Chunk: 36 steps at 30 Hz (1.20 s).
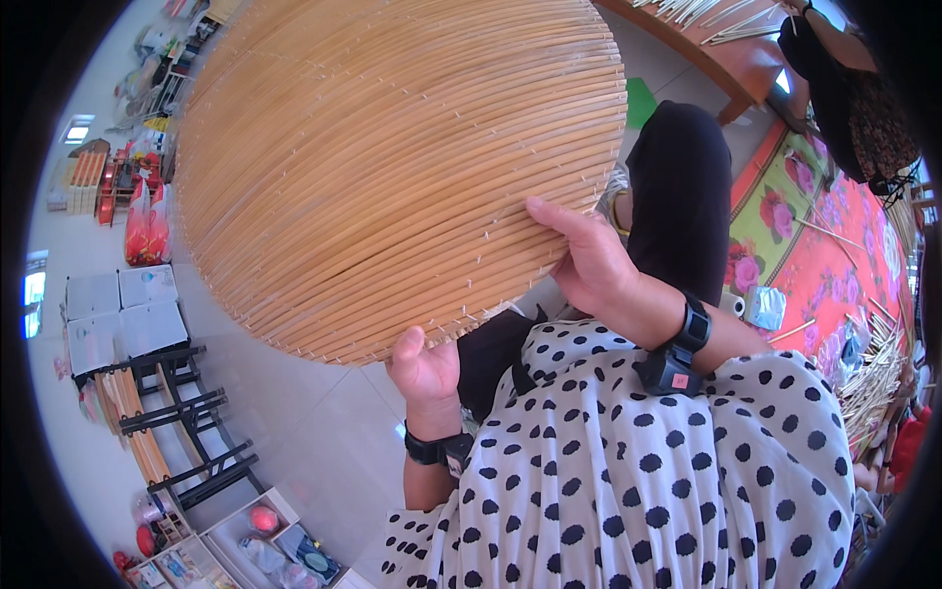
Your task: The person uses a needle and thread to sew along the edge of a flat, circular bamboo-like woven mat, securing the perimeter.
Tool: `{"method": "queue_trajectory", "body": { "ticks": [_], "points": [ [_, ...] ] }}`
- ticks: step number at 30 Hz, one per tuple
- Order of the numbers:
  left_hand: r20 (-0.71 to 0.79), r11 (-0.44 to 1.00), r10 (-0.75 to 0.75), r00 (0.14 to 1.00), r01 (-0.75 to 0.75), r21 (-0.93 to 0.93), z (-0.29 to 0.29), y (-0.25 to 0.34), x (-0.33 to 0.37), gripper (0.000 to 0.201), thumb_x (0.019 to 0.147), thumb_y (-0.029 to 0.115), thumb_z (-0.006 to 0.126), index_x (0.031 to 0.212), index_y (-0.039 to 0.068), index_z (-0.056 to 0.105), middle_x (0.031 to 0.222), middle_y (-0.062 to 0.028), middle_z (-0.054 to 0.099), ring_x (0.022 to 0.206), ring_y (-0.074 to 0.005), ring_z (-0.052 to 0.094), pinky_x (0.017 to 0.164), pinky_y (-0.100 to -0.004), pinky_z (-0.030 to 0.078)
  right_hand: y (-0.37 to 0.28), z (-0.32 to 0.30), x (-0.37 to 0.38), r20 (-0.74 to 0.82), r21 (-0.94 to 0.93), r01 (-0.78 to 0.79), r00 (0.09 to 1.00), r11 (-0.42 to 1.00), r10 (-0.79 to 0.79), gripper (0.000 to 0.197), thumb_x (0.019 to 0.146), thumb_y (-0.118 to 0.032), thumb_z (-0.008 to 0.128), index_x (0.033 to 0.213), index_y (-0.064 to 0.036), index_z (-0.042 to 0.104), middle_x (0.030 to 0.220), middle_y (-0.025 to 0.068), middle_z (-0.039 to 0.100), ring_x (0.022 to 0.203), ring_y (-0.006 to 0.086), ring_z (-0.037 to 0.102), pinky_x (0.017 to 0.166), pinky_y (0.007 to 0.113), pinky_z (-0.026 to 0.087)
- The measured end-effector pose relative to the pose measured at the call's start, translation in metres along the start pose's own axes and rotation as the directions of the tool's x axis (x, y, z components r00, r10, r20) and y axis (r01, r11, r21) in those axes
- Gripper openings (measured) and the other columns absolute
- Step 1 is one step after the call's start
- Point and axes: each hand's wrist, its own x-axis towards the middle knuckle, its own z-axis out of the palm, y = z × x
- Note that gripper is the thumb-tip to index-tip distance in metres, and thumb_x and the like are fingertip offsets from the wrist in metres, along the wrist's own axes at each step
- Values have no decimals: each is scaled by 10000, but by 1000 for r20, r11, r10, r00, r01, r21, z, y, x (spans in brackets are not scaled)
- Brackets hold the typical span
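Observation:
A large round mat of thin tan stalks (402,167), sewn together with rows of pale stitches, is held up in front of me. My left hand (425,368) grips its near edge, the thumb on top and the fingers hidden underneath. Farther right, my right hand (594,257) clasps the right-hand edge, its thumb lying flat on the upper face and its other fingers out of sight below. The mat is tilted and fills much of the upper view. Short thread ends stick out along its near rim.
On the left are black folding frames (196,422), white boxes (123,312) and an open bin (260,520) of small items. To the right, a floral cloth (785,211) carries loose stalks (873,373). A wooden table (702,44) with more stalks stands at the far right, beside another person (844,88).

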Motion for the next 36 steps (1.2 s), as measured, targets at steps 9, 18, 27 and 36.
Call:
{"method": "queue_trajectory", "body": {
  "ticks": [9,18,27,36],
  "points": [
    [251,973,-231,940,228,41,-9,-17,11,742,836,264,702,1444,16,355,1397,-155,502,1235,-323,545,1068,-480,437,-15,-6,-4,12,0,260,966,966,-260,322,854,-42,673,1157,31,591,1091,125,664,988,200,642,889,325,509],
    [311,489,-791,526,239,839,20,24,0,373,856,51,653,1217,-31,605,1177,-128,659,1073,-198,643,932,-328,514,-42,-28,-11,-17,-133,364,929,922,-370,349,848,-29,673,1171,61,576,1102,141,661,977,211,649,871,331,518],
    [458,505,-310,833,-264,822,55,21,27,246,860,-7,639,1103,-43,651,1098,-152,686,1016,-200,669,873,-299,528,-65,-26,-32,-114,-441,406,859,800,-499,245,814,-46,674,1025,79,664,960,124,702,832,177,658,751,294,519],
    [620,401,-281,732,-498,769,84,-49,41,495,863,70,667,1335,36,525,1414,-171,474,1326,-302,446,1073,-384,393,-83,-26,-35,-64,-760,303,845,575,-531,230,770,-121,681,886,78,694,760,90,699,675,125,636,631,291,509]
  ]
}}
